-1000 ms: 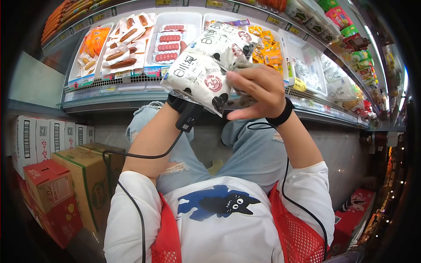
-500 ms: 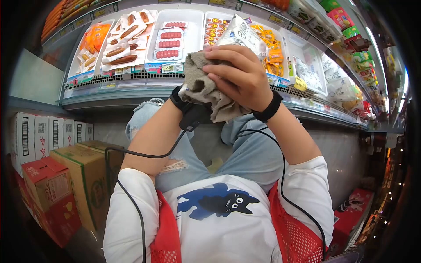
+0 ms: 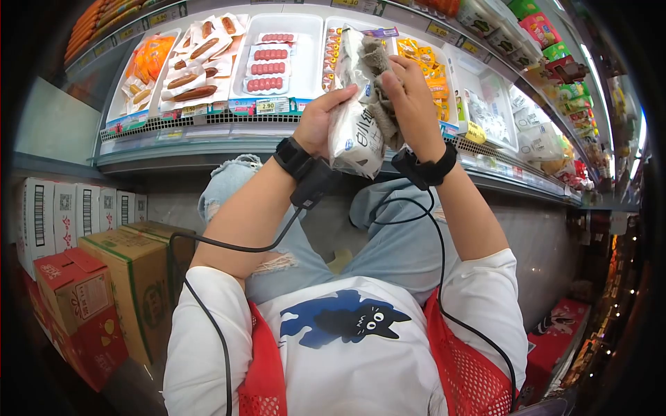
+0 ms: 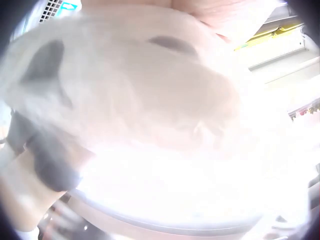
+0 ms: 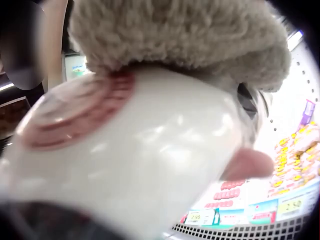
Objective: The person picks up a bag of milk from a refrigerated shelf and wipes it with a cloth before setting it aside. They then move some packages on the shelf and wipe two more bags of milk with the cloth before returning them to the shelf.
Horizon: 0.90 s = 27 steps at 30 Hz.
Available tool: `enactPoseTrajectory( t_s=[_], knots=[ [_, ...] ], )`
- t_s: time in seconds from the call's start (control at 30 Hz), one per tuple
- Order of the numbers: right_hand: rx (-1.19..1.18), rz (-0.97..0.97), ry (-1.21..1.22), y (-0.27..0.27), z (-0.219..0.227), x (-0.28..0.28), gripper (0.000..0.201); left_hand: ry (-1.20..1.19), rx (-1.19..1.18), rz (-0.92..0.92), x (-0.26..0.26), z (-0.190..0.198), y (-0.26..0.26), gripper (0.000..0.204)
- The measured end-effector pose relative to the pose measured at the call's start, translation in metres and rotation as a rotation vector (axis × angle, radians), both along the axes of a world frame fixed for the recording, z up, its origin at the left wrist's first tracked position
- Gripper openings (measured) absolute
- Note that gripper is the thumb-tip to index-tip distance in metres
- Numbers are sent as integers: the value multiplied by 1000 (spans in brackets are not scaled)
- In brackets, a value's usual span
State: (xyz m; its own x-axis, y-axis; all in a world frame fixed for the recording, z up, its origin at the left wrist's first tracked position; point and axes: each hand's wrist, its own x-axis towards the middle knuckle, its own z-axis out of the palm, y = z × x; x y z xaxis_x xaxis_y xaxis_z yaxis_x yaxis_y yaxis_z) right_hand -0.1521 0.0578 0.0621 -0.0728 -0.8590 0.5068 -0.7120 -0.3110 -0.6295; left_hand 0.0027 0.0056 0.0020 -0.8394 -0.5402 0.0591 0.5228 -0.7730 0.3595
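Note:
My left hand [image 3: 318, 126] grips a white plastic food bag [image 3: 356, 142] with dark lettering and black spots, its thumb over the near face. The bag stands tilted on edge above the chiller's front. Along its right side my right hand [image 3: 418, 114] holds a crumpled grey-brown cloth [image 3: 378, 59] against it. In the right wrist view the fuzzy cloth [image 5: 180, 35] lies over the shiny bag [image 5: 165, 145], which bears a red round print. A left fingertip [image 5: 250, 165] shows at its edge. The bag [image 4: 150, 90] looks washed out in the left wrist view.
White trays behind the hands hold sausages [image 3: 201, 52], red packs [image 3: 267, 68] and orange packets [image 3: 431, 80]. A perforated ledge with price tags [image 3: 270, 107] runs along the chiller front. Cartons [image 3: 128, 270] stand on the floor at left. Black cables [image 3: 229, 244] trail from both wrists.
The bag has turned from face-up to on edge. The cloth passed across in front of the bag and now lies along its right side, with the right hand farther right.

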Motion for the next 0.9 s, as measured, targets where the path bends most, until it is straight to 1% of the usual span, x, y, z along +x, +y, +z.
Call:
enactPoseTrajectory(
  t_s=[0.07,0.1,0.13,0.17,0.2,0.23,0.27,0.3,0.33,0.37,0.4,0.47,0.5,0.53,0.6,0.7,0.8,0.83,0.9],
  knots=[
    [-87,45,123,16,-2,11,46,34,10,91,1,-1,-4,42],
    [-138,97,207,27,-2,20,48,64,41,88,3,5,-4,46],
    [-190,150,290,38,-1,31,52,187,80,9,4,6,-7,54],
    [-241,203,373,43,0,37,56,263,77,-36,5,8,-6,57],
    [-265,221,386,41,0,35,58,337,75,-81,7,12,-3,60],
    [-289,237,399,38,0,32,60,312,103,-107,6,9,-7,63],
    [-312,253,412,34,1,27,62,350,49,-89,5,10,-6,59],
    [-305,196,424,27,8,22,59,287,51,-31,1,9,-4,57],
    [-321,140,382,16,10,16,52,224,52,28,-1,4,-2,55],
    [-318,79,335,3,13,9,46,242,-16,-66,-2,-4,-6,53],
    [-315,17,289,-10,15,-1,40,81,-30,-55,-1,11,1,51],
    [-155,57,-4,-36,13,-25,31,8,-114,-89,-3,13,8,49],
    [-70,43,-149,-40,14,-28,31,-7,-116,-90,-4,15,12,45],
    [51,58,-337,-44,12,-31,31,-19,-126,-100,-7,11,13,45],
    [115,116,-366,-50,-1,-37,29,0,-179,-72,-9,10,15,48],
    [5,69,-358,-45,-14,-31,27,-2,-161,-68,-9,5,13,51],
    [-68,95,-388,-29,-8,-19,26,-57,-200,95,-10,13,18,49],
    [-120,91,-232,-24,-3,-18,24,-43,-158,53,-10,11,18,47],
    [-221,121,-33,-18,0,-15,23,-15,-76,-30,-9,6,12,44]
  ],
)
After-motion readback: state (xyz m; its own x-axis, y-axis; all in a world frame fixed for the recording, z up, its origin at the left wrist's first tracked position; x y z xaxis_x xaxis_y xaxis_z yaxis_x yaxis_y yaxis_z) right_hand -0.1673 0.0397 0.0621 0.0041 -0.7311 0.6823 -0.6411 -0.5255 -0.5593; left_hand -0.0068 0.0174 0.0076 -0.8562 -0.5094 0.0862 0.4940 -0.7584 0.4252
